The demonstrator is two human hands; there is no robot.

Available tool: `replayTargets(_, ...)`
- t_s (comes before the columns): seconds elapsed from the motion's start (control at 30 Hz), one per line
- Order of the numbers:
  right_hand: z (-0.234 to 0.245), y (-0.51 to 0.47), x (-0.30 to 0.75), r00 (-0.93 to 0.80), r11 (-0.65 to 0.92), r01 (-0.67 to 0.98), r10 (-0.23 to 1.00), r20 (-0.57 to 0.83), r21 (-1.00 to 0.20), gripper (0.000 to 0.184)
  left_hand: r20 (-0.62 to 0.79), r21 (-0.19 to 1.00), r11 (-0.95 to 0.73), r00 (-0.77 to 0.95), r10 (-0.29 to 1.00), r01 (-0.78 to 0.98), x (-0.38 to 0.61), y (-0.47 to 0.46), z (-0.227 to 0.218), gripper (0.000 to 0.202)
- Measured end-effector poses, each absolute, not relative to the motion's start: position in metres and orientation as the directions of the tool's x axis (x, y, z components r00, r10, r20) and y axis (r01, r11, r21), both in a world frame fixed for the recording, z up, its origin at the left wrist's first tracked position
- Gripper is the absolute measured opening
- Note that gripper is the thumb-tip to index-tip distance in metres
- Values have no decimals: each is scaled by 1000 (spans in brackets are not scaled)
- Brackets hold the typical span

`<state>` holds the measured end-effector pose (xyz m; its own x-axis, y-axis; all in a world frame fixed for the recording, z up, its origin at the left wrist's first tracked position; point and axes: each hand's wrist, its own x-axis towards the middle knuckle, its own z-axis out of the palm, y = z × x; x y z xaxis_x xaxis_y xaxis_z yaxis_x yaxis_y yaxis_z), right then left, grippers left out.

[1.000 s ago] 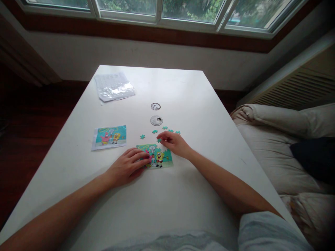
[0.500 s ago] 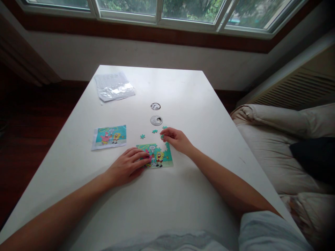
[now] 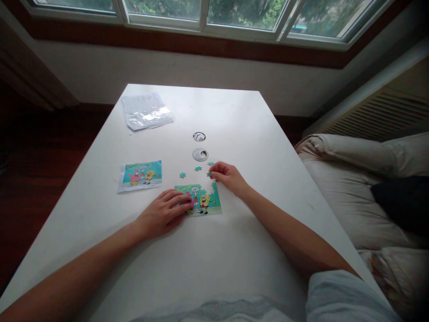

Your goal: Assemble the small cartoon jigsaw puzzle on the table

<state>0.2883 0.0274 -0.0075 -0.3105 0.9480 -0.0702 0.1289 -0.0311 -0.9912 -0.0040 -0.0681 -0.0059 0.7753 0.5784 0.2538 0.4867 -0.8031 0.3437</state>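
A small, partly assembled cartoon jigsaw puzzle (image 3: 202,199) lies on the white table (image 3: 214,250). My left hand (image 3: 162,213) rests flat on its left side, fingers stretched out. My right hand (image 3: 227,177) hovers just beyond the puzzle's far right corner, fingers pinched at a teal puzzle piece (image 3: 209,174). Loose teal pieces (image 3: 182,175) (image 3: 198,168) lie beyond the puzzle.
A printed reference picture (image 3: 140,175) lies to the left of the puzzle. A clear plastic bag (image 3: 146,111) lies at the far left of the table. Two round cable holes (image 3: 200,154) sit mid-table. A bed with pillows (image 3: 362,188) stands to the right, a window ahead.
My right hand drew back from the puzzle's top edge toward the loose pieces on the right and closed on one. The left hand stayed still.
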Motion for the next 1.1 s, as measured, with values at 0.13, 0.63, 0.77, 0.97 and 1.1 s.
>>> replayTargets(0.13, -3, 35, 297, -194, 16, 116, 981, -6, -993, 25, 243, 337, -804, 780, 577, 490, -5, -68, -8, 48)
replayTargets(0.63, -29, 74, 350, 5, 149, 498, 985, 174, -854, 25, 246, 312, -813, 784, 569, 492, -6, -69, -9, 45)
replayTargets(0.77, -29, 73, 347, -44, 194, 573, 977, 207, -796, 24, 253, 310, -812, 781, 571, 494, -4, -68, -7, 42)
replayTargets(0.97, -30, 73, 342, -91, 240, 657, 967, 240, -715, 20, 260, 327, -807, 775, 576, 491, -3, -68, -6, 41)
replayTargets(1.1, -32, 74, 341, -99, 262, 676, 958, 268, -688, 21, 262, 345, -802, 770, 582, 488, -3, -68, -7, 44)
